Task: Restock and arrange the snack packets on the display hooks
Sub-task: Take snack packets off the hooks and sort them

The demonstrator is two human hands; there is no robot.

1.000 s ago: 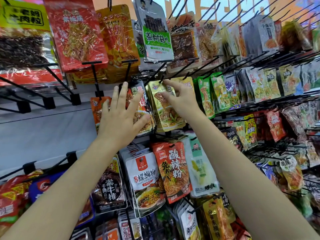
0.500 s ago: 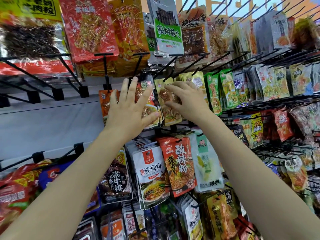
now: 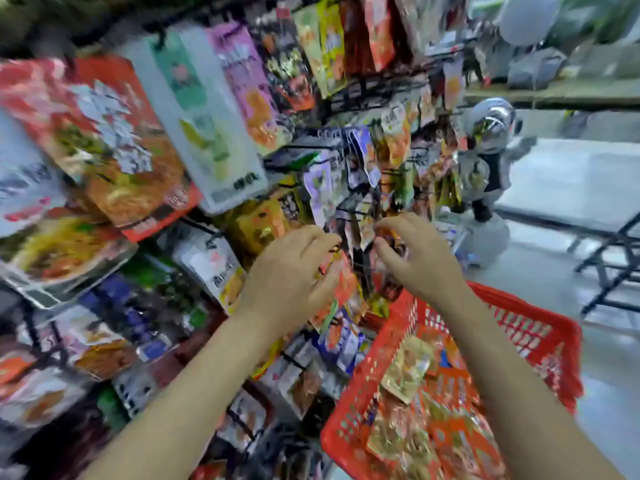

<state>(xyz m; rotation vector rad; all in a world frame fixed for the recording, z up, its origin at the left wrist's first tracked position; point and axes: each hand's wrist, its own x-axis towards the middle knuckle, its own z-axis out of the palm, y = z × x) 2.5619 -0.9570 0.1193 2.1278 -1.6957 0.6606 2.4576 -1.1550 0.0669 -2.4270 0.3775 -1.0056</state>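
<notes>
- The view is blurred and tilted, so fine detail on the packets is hard to read
- The left hand (image 3: 294, 275) reaches into the display rack (image 3: 349, 98), its fingers (image 3: 325, 239) curled against small orange-red snack packets (image 3: 341, 282) hanging at mid-rack; it seems to grip them, though blur hides the exact hold
- The right hand (image 3: 415, 258) is just beside it, thumb and forefinger drawn close together at the top edge of a small hanging packet (image 3: 365, 233); I cannot tell for sure that it is pinched
- Larger packets hang to the left: a red noodle packet (image 3: 104, 140) and a pale packet with green print (image 3: 204, 123)
- A red plastic basket (image 3: 540, 337) sits low on the right, under the right forearm, with a gold packet (image 3: 407, 370) lying on top of other red and gold packets
- A silver figure (image 3: 488, 147) stands beyond the rack, on a pale floor (image 3: 568, 178)
</notes>
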